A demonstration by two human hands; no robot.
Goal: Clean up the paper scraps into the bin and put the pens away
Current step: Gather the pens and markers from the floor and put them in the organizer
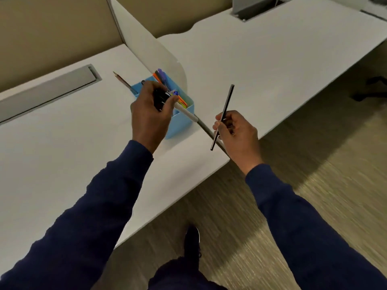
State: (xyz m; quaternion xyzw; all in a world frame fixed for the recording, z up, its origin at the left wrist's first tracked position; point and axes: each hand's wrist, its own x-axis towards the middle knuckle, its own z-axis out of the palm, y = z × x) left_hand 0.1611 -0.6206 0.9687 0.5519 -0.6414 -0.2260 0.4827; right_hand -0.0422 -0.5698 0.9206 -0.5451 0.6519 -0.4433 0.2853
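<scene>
A light blue pen holder [181, 120] stands on the white desk [62, 143] beside a low white divider [159, 53]. Orange and purple pens [159, 77] stick out of it. My left hand [150, 114] hovers over the holder, closed around a bundle of pens: a black one and a white-barrelled one [185, 111] with a blue tip. My right hand [234, 130] is to the right of the holder, past the desk edge, gripping a long thin black pen [223, 116] held nearly upright. A pencil [123, 81] leans out of the holder's far left corner.
A grey cable hatch [48, 88] is set into the desk at the left, another [259, 7] in the far desk. Beige partition panels [52, 28] rise behind. Wood-look floor [314, 164] lies to the right, with my dark shoe [192, 240] below.
</scene>
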